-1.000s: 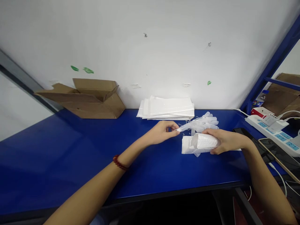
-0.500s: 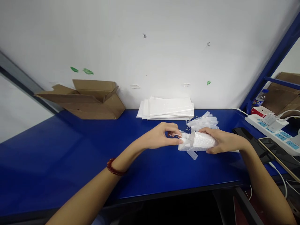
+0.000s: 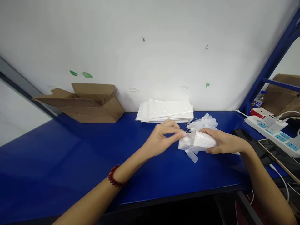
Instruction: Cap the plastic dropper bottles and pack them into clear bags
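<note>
Head view, looking down past my forearms: I have a white bubble-lined plastic envelope [image 3: 204, 139] between my two hands, its long axis running across me from right to left. My right hand [image 3: 223, 142] wraps the far right end, thumb on the near side and fingers over the top, clamped firmly on it. The open mouth faces away from that palm and straight toward my left hand [image 3: 161, 137], so the left is nearer the opening and the right nearer the opposite end.

My left thumb and forefinger are pinched together right at the mouth, on a small pale piece [image 3: 185, 137] mostly hidden by the fingertips — I can't tell whether it is film or something held inside the flap. My hands are apart, with only the envelope's mouth and flap bridging the gap.

Just beyond my right fingers lies a loose pile of frosted translucent plastic tubes [image 3: 206, 122] with thin strings at their left ends. A single translucent flat tube [image 3: 191, 156] slants out from under the envelope, on the side nearer my body. Beyond my left hand sits a stack of flat white envelopes [image 3: 170, 110] — its long axis also runs left to right.
</note>
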Demonstrator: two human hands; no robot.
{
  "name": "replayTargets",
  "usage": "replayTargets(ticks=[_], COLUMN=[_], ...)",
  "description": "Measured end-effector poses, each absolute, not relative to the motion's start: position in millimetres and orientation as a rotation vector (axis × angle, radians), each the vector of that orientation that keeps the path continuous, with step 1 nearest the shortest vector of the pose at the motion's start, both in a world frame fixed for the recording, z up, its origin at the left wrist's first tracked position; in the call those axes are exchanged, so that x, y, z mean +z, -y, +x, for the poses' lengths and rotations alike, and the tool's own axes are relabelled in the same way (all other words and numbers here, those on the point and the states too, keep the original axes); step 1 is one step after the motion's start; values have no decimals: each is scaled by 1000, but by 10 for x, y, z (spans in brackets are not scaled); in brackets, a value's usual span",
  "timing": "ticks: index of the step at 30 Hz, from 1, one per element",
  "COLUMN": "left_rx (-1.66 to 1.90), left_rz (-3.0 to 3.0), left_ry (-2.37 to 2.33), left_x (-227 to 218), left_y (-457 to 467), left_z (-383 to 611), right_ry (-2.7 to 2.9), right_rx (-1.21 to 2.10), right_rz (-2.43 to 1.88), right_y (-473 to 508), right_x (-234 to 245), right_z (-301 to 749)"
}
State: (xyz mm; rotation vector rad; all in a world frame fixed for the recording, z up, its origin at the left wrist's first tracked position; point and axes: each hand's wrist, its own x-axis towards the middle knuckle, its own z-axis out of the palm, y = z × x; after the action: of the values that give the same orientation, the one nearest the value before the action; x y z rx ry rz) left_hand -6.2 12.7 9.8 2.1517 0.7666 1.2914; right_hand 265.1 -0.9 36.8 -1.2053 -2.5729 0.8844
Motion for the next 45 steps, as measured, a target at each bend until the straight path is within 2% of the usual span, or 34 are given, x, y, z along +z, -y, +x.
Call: replayTargets(ticks=[5, 8, 11, 13, 16, 19, 26, 31, 36, 45], left_rx=[1538, 1339, 1116, 1095, 1044, 1026, 1159, 1171, 1148, 1235], left_rz=[1773, 1786, 1765, 1688, 1627, 1639, 1527, 1332, 1350, 1624], left_ry=[-1020, -1080, -995, -950, -946, -967, -941, -872, -941, -1086], left_x=[261, 203, 56, -44, -143, -159, -93, -77, -49, -61], left_y=[-348, -439, -441, -413, -376, -357, -299, -206, -176, -263], left_z=[-388, -411, -262, -141, -41, -49, -24, 67, 55, -32], right_ry=[2409, 2269, 2232, 2278, 2389, 2406, 2497, 2352, 2303, 2255], right_rx=[620, 208, -234, -363, -347, -271, 175, 346, 237, 88], right_rz=[-1410, -1594, -1395, -1260, -1300, -1319, -980, -906, -894, -912], right_y=[-82, -348, -847, -1211, -1543, -1442, -429, -263, -295, -175], right_x=[684, 933, 977, 883, 725, 656, 433, 70, -107, -118], right_z=[2943, 2842, 2358, 1929, 1404, 1247, 1754, 1996, 2065, 2057])
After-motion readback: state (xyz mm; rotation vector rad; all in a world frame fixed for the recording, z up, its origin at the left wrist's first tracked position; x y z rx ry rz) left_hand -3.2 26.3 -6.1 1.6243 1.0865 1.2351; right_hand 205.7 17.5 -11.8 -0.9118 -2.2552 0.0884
